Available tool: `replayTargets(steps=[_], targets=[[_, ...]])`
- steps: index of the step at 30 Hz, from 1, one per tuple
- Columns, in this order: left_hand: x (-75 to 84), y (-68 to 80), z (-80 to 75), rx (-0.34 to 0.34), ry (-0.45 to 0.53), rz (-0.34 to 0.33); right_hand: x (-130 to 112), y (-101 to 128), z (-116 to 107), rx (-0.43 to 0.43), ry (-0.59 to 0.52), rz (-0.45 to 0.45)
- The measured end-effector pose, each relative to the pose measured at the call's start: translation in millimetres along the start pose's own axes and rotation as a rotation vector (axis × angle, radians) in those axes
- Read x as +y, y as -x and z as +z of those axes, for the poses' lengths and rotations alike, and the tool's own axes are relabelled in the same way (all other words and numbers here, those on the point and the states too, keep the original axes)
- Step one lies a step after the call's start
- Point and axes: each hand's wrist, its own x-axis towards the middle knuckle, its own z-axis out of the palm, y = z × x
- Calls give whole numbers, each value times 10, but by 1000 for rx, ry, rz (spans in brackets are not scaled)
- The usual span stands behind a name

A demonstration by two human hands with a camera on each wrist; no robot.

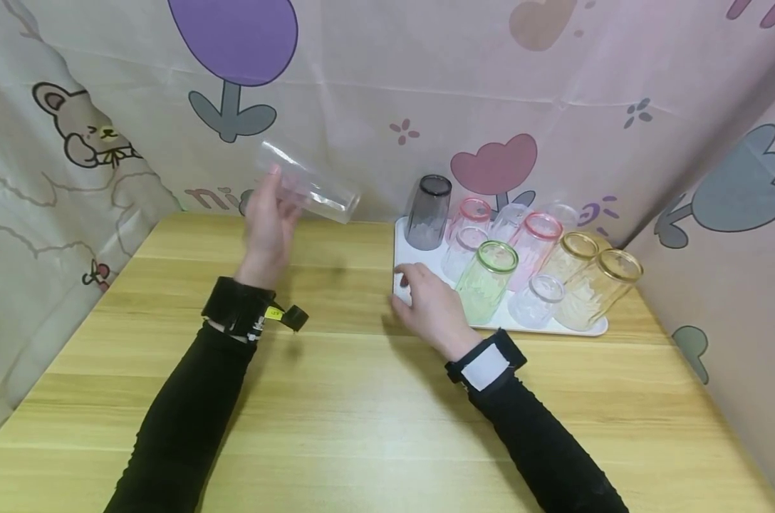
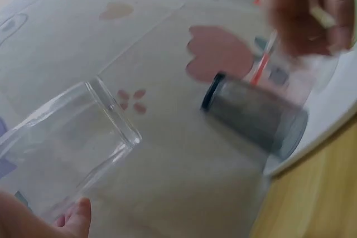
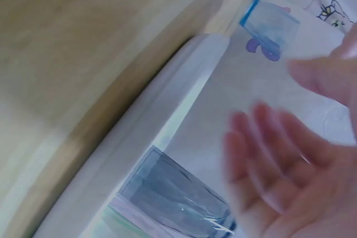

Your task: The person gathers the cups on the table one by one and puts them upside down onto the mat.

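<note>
head view: clear ribbed glass, tilted

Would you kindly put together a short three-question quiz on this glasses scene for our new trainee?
1. True or false: the left hand holds the clear glass lifted off the table.
2. Which glass stands at the back left corner of the white tray? A) green glass B) grey glass C) amber glass
3. Fill in: the right hand rests at the tray's ____ edge, gripping nothing.

Key: 1 true; 2 B; 3 left.
</note>
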Motion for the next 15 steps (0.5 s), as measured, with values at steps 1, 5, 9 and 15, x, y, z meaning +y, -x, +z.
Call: replayTargets(steps=[1,5,9,15], targets=[[-27,18,26,-18,15,-14,-5,0,-8,52,-26,-23],[-126,103,131,-83,12,-84,-14,-10,-29,255,-109,-125],[-227,168,208,-112,42,-168,-21,-32,-39,406,-165,-221],[-388,248,296,-158,43,-288,-56,-49,-63,538,-197,-298]])
